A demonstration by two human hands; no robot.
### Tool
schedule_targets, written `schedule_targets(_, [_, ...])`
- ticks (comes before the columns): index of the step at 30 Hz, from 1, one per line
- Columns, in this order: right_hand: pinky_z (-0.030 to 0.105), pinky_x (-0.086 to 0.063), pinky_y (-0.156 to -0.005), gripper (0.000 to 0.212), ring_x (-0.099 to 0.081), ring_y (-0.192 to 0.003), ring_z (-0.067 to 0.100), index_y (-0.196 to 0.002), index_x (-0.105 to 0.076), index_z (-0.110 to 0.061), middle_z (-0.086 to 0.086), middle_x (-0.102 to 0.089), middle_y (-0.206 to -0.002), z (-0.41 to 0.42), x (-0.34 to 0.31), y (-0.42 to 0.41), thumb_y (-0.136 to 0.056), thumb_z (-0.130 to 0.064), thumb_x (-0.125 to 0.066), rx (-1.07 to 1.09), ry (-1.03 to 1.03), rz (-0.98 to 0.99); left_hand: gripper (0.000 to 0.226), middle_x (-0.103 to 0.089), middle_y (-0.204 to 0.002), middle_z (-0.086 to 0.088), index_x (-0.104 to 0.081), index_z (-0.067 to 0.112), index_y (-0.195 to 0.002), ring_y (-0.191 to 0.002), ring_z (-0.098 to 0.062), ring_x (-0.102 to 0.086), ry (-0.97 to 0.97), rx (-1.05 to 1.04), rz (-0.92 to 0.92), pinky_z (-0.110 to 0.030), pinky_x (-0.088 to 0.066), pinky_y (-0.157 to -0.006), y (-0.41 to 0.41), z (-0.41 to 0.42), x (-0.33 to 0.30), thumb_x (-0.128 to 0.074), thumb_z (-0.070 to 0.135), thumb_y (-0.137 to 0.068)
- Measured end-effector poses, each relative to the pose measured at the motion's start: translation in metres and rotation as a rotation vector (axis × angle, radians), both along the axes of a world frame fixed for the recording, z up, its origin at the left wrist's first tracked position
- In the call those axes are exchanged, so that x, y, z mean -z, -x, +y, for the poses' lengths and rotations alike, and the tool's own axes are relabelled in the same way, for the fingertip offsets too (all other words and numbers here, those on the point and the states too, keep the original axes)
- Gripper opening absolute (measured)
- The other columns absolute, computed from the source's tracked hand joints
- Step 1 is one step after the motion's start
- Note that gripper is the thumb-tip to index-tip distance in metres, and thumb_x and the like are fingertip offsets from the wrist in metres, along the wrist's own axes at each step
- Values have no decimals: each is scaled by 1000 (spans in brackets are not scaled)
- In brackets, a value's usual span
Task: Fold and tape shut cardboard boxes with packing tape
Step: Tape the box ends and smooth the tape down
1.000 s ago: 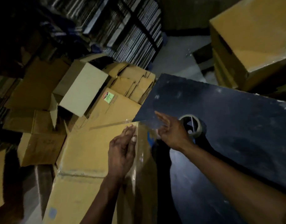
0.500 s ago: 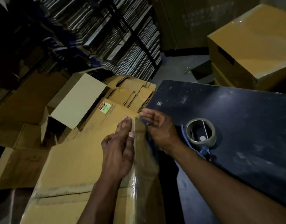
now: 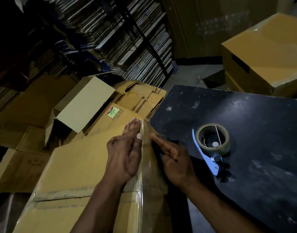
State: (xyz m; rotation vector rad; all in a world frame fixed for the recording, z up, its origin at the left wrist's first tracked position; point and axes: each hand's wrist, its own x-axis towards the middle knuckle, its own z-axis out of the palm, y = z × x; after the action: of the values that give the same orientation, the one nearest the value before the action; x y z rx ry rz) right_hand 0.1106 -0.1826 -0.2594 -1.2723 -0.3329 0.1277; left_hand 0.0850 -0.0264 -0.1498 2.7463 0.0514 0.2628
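A large brown cardboard box (image 3: 74,169) stands in front of me, with clear packing tape (image 3: 142,165) running along its right top edge. My left hand (image 3: 124,152) lies flat on the box top, fingers straight, pressing the tape beside the edge. My right hand (image 3: 174,158) presses on the box's right side face, index finger stretched toward the far corner, the other fingers partly curled. A roll of brown tape in a blue-handled dispenser (image 3: 211,145) lies on the dark table (image 3: 245,123) just right of my right hand.
An open, lighter box (image 3: 84,105) and flattened cartons (image 3: 141,98) lie beyond the box. More boxes (image 3: 15,169) sit low at the left. Tall stacks of flat cardboard (image 3: 127,41) fill the back. Closed boxes (image 3: 265,52) stand stacked at the far right.
My right hand has slid back along the box's side face toward me, and its fingers have curled more. My left hand stays flat on the top. The view has tilted up a little.
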Motion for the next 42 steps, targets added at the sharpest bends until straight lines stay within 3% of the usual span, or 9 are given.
schedule_targets(6, [44,-33,-128,87,-32,-156,5,-162,-38,-47,-17,-38,-168,14,-17,-39,-85,-8,-51,-60,117,175,58,-32,-176,11,-38,36,-168,-164,-3,-23,-4,10,-12,-61,-29,-130,0,1,1,-32,55,-113])
schedule_targets(9, [34,-17,-133,86,-14,-161,3,-168,-28,-30,-11,-23,-175,21,-24,-34,-88,-6,-46,-112,296,-46,57,-33,-176,11,-40,37,-168,-164,0,-23,-7,10,-17,-61,-30,-130,0,1,1,-33,53,-114])
schedule_targets(12, [18,-18,-128,88,-21,-160,3,-164,-39,-31,-10,-27,-174,9,-12,-15,-79,-10,-41,-49,360,-183,58,-31,-176,13,-38,38,-168,-164,2,-20,5,-6,-5,-60,-27,-131,-2,-1,2,-30,57,-113])
schedule_targets(15, [19,-35,-122,56,-47,-143,-3,-141,-70,-32,-12,-57,-155,-6,-15,-19,-93,-9,-53,48,276,-80,60,-30,-176,14,-37,40,-168,-163,3,-19,-9,-12,-2,-59,-27,-131,-1,-1,2,-27,59,-112])
schedule_targets(17, [37,-53,-111,32,-65,-123,0,-125,-79,-35,-15,-74,-130,-9,-32,-38,-97,-38,-65,48,88,123,60,-30,-176,15,-37,40,-168,-163,3,-18,-18,-10,-7,-59,-27,-130,-1,0,2,-26,59,-112])
schedule_targets(21, [47,-54,-79,74,-67,-74,30,-81,-69,-7,9,-71,-79,-1,-65,-85,-83,-81,-68,-101,79,244,61,-30,-177,13,-38,38,-168,-164,1,-19,-24,-11,-13,-61,-27,-129,-2,0,3,-24,59,-112])
schedule_targets(26, [43,-61,-94,37,-78,-102,26,-107,-84,-11,8,-82,-104,11,-47,-101,-87,-42,-86,-302,-46,322,60,-29,-177,14,-36,41,-168,-163,4,-17,-19,-13,6,-60,-25,-131,-3,1,3,-26,58,-111])
schedule_targets(36, [34,-60,-94,19,-75,-111,19,-103,-84,-16,5,-81,-113,19,-16,-112,-85,-24,-85,-304,-178,351,60,-28,-176,16,-39,41,-166,-163,0,-25,38,21,40,-61,-31,-128,-1,1,-6,-29,60,-110])
schedule_targets(42, [48,-59,-102,17,-73,-110,15,-116,-81,-22,-5,-80,-113,17,-17,-98,-105,-23,-67,-21,193,69,58,-28,-172,33,-37,52,-165,-161,1,-27,-8,74,196,-51,-28,-134,-5,26,-33,-33,66,-109])
